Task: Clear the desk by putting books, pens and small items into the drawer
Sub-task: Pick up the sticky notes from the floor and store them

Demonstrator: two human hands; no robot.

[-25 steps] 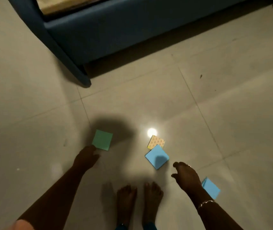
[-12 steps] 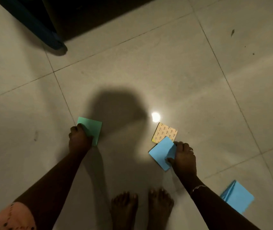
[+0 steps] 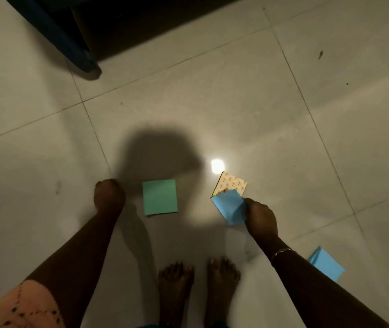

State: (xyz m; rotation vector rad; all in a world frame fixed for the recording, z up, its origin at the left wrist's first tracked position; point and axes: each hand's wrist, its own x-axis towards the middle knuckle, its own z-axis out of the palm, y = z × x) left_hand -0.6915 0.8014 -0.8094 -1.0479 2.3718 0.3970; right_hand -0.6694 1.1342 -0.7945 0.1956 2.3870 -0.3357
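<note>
Pale floor tiles (image 3: 236,102) shine glossy and smooth (a lamp's glare mirrors off one). On them lie matt paper goods: a green note pad (image 3: 159,197), a printed pad (image 3: 232,184) and a blue note pad (image 3: 230,207) bending softly in the right hand (image 3: 260,216). A thin bracelet (image 3: 281,252) glints like metal; the sleeve (image 3: 23,308) is dotted peach cloth.

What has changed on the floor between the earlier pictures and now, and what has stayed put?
The green pad slid right, toward the middle; the left hand has let it go and sits apart from it, fingers curled. The right hand gripped the blue pad and lifts its edge. The patterned pad and the second blue pad stayed put.
</note>
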